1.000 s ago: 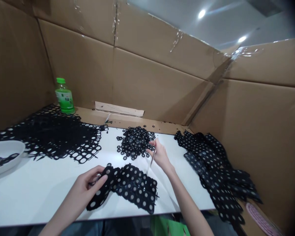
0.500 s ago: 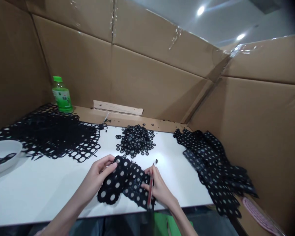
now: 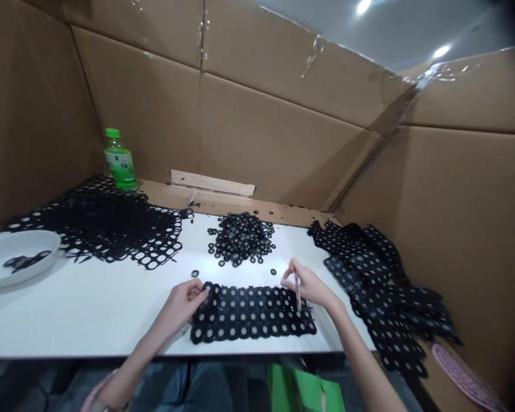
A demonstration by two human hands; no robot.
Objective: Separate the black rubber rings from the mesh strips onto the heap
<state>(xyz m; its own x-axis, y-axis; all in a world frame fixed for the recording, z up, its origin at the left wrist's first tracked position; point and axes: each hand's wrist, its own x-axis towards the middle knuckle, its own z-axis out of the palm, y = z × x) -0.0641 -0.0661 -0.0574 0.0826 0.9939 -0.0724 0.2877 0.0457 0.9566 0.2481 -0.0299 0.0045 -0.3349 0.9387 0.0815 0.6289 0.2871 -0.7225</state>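
A long strip of black lace (image 3: 253, 313) with white-centred round holes lies flat along the white table's near edge. My left hand (image 3: 182, 306) grips its left end between fingers and thumb. My right hand (image 3: 306, 284) sits just above the strip's right part, pinching a thin pale pointed tool (image 3: 298, 292) whose tip reaches down to the lace. Beyond the strip stands a heap of small black lace rings (image 3: 241, 237). A loose ring (image 3: 273, 272) lies near my right hand, and another (image 3: 194, 273) lies near my left.
A large holed black lace sheet (image 3: 107, 223) spreads over the table's left side, near a white dish (image 3: 17, 257) of black scraps and a green-capped bottle (image 3: 120, 160). Dotted lace (image 3: 381, 292) is piled at right. Cardboard walls (image 3: 274, 126) surround the table.
The strip, bunched between my hands before, now lies straight and flat. My hands have moved apart, with my right hand further right. A loose ring has appeared near my left hand.
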